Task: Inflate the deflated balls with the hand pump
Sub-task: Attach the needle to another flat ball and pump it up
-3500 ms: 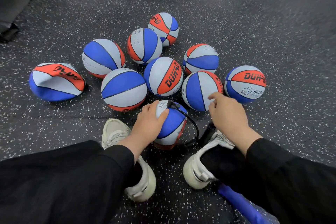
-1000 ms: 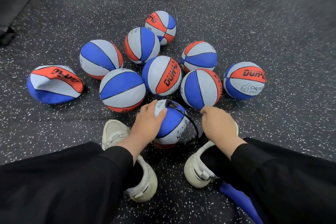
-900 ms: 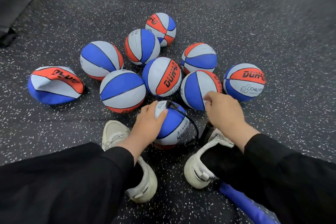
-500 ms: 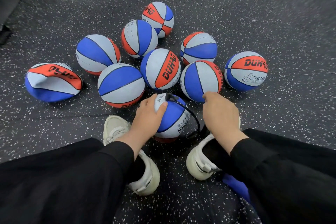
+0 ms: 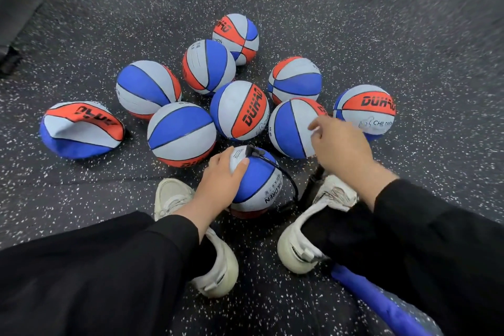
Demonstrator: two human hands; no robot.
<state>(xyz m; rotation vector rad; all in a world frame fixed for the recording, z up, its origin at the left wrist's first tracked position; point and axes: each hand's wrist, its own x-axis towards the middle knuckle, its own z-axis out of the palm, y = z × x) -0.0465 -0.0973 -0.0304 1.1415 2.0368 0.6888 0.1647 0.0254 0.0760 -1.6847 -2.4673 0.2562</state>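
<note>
Half a second back the right hand (image 5: 342,148) was low, close by the white shoe; now it is raised, the pump's black shaft (image 5: 311,188) showing beneath it, which reads as the top of an upstroke. Everything else lies as it did.

From the head camera, the only view: the left hand (image 5: 221,181) rests over the small blue, grey and orange rubber ball (image 5: 257,183) on the floor between the two white shoes (image 5: 313,229), its fingers (image 5: 218,154) curved round the ball's side and thumb across the top, steadying it. A black hose (image 5: 283,172) runs from a connector in the ball's valve down to the foot of the pump. The right hand's fingers are curled, presumably round the pump handle, though the handle itself is hidden under the hand, so I cannot tell for certain.

Pumping is the step in hand, and this ball already looks round. One collapsed, folded ball of the same colours (image 5: 81,129) lies well apart at the left; eight firm-looking ones cluster ahead. Next I judge a downstroke is called for, with the left hand keeping the needle seated; later the hose must move to the flat ball.

Underfoot is a dark rubber floor speckled white (image 5: 381,35), with seams between tiles. A blue object (image 5: 381,305) lies by the right leg; the room's edges are dark and blurred.
</note>
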